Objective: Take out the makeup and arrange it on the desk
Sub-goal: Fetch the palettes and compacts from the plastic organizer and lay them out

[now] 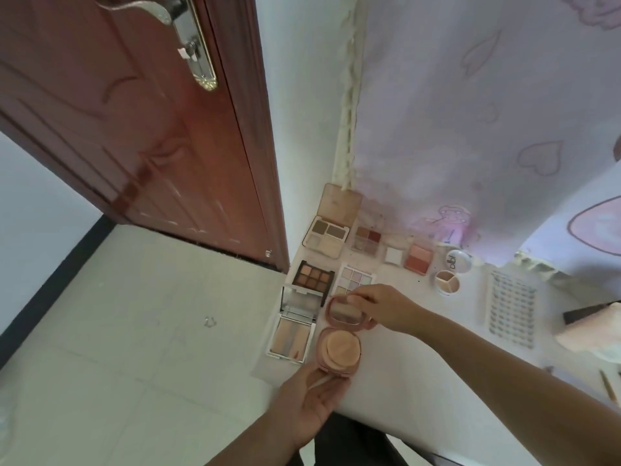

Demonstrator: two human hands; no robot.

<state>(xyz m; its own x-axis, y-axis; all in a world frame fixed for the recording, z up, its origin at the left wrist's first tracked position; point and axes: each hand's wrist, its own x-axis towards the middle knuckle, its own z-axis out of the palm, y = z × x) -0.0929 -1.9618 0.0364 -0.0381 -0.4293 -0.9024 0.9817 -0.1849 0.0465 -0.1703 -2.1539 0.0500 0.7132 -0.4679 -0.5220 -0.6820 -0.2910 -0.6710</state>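
Round pink plastic compact (338, 351): smooth, satin sheen; matt peach sponge puff inside; mirrored lid glossy where the right hand (379, 307) pinches it. Just left of the grip, square white plastic powder palette (291, 334): reflective mirror lid, matt pressed powder. White desk surface (403, 381) under the grip: smooth, matt. Reddish-brown wooden door (134, 129): semi-gloss; shiny metal handle plate (198, 52). Lilac printed cloth curtain (470, 112): matt.

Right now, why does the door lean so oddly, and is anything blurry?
Head view: the wide-angle lens bends the door near the edges; lighting is soft and even; the round compact and both hands look slightly soft, and the lid mirror shows a pale reflection.
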